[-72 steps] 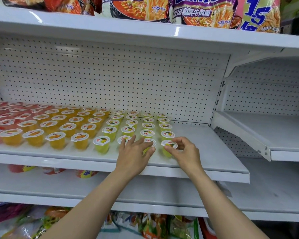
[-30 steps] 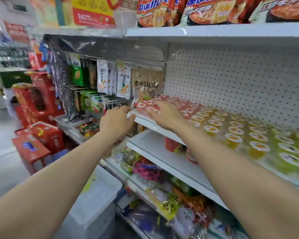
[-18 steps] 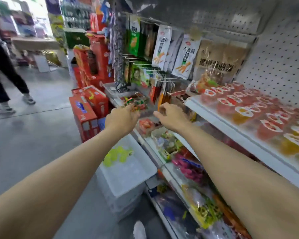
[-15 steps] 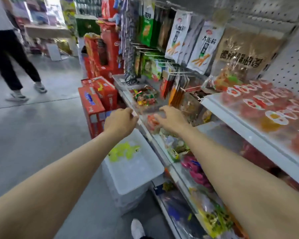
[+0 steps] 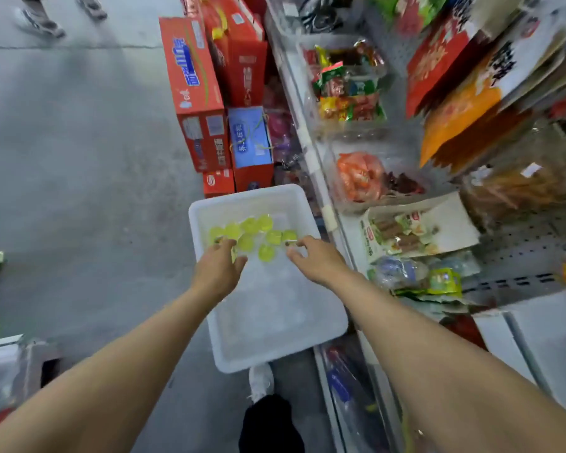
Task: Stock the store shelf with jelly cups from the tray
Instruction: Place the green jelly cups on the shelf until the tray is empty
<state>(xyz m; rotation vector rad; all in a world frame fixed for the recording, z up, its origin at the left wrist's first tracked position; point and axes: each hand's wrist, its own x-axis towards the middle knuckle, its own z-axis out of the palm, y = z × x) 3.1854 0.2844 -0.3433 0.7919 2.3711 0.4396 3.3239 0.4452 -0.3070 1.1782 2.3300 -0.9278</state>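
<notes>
Both of your hands hang over the far half of the white plastic tray (image 5: 275, 338), which sits on the concrete floor (image 5: 79, 158) just beside the base of the store shelf (image 5: 520, 266). Roughly ten yellow-green jelly cups (image 5: 250, 238) lie in a loose cluster toward the tray's far-left corner; the near half is bare. Your left hand (image 5: 218, 273) covers the left edge of the cluster, fingers curled down among the cups; whether they already pinch one you cannot tell, since the knuckles hide the tips. Your right hand (image 5: 319, 259) reaches the right edge, thumb and fingers slightly apart and bent toward the nearest cup (image 5: 288, 236), apparently not yet closed on it. The cups thus lie just ahead of and between the two sets of fingertips, so each hand has its own side within reach. The cluster runs across the tray's width, left to right.

The cups look small, round, translucent and glossy, probably thin moulded plastic with foil lids, light and slippery in judgement. The tray is smooth, rigid, rectangular with rounded corners and a raised rim. Motion blur softens all detail. Red cartons (image 5: 196, 93) stand beyond the tray.
</notes>
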